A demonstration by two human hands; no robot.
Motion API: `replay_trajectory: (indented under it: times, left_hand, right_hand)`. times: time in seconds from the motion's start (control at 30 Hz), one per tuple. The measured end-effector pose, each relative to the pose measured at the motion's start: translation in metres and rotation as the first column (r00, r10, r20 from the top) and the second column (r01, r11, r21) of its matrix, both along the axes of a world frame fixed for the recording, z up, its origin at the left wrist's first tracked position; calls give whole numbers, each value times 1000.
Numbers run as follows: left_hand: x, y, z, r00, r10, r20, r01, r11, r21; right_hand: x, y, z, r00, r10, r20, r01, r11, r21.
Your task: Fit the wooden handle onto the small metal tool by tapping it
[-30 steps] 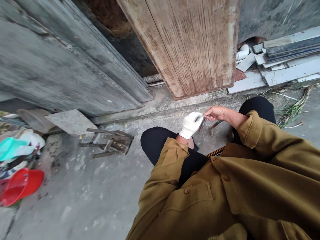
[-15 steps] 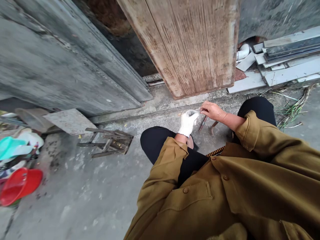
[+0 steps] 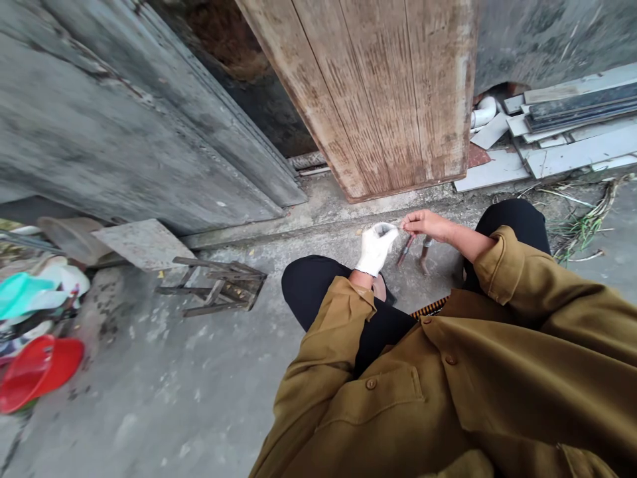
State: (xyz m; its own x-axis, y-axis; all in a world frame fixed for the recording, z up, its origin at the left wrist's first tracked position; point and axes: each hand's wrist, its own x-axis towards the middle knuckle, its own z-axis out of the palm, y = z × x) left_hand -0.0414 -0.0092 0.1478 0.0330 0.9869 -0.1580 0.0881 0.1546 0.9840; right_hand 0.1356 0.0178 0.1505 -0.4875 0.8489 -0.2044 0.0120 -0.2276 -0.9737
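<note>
White fabric glove [image 3: 377, 247], left hand [image 3: 373, 252] curled inside, grained wooden panel [image 3: 381, 99]

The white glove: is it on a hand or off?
On. The white glove covers the left hand, its cuff circling the wrist; the right hand is bare.

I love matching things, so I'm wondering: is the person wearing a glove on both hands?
No, only the left hand wears a white glove, while the right hand is bare.
</note>
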Motion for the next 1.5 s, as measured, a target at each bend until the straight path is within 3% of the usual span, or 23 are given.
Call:
replay_trajectory:
  times: [0.07, 0.13, 0.2, 0.27, 0.33, 0.5, 0.63, 0.73, 0.83, 0.93, 1.0, 1.13, 1.23, 1.3, 1.37, 1.43, 1.5]
  left_hand:
    - [0, 1, -1, 986, 26, 166, -3, 991, -137]
    - [0, 0, 0, 966, 29, 257, 24, 979, -202]
    - [0, 0, 1, 955, 26, 297, 47, 971, -236]
    - [-1, -1, 2, 947, 18, 321, 71, 962, -263]
    - [-2, -2, 2, 940, 5, 341, 100, 952, -289]
    - [-4, -1, -1, 930, -22, 367, 156, 928, -338]
    - [-6, -1, -3, 938, -65, 340, 185, 924, -335]
    - [-7, 1, -5, 965, -117, 234, 182, 942, -280]
    - [-8, 3, -6, 985, -171, -26, 167, 978, -124]
    - [-8, 3, -5, 953, -123, -276, 157, 982, 107]
    - [-8, 2, -3, 922, -97, -374, 188, 958, 216]
    - [-8, -2, 0, 852, -75, -518, 282, 899, 334]
    - [-10, -4, -1, 758, -72, -648, 423, 811, 404]
    - [-12, -5, -3, 647, -43, -761, 550, 717, 428]
    - [-14, -5, -5, 549, 21, -835, 634, 641, 433]
    - [-14, -4, -6, 524, 69, -849, 637, 629, 445]
    - [-13, -3, -6, 590, 87, -803, 545, 691, 475]
  right_hand:
    - [-2, 2, -3, 990, -69, 119, 33, 960, 277]
    - [-2, 4, -7, 961, -146, 234, -2, 845, 535]
    - [0, 5, -10, 931, -190, 310, -88, 710, 699]
    - [3, 5, -12, 910, -205, 362, -171, 609, 774]
    - [6, 5, -12, 885, -215, 413, -243, 544, 803]
    - [9, 1, -9, 798, -259, 544, -388, 469, 793]
    - [8, -1, -7, 803, -228, 551, -397, 485, 779]
    - [7, 0, -6, 866, -150, 477, -325, 557, 765]
    - [5, 3, -6, 925, -89, 369, -191, 733, 653]
    - [4, 4, -6, 970, -37, 242, -42, 949, 313]
    - [3, 4, -3, 985, -18, 173, 5, 997, 77]
    - [4, 2, 4, 995, -23, 94, 34, 993, -116]
    - [7, 2, 6, 998, 1, 60, 14, 970, -241]
    - [8, 3, 3, 997, 69, 24, -54, 923, -381]
    - [9, 3, 0, 987, 159, -37, -155, 841, -518]
    - [9, 3, -3, 980, 179, -87, -197, 804, -561]
    - [7, 2, -4, 992, 89, -91, -121, 878, -463]
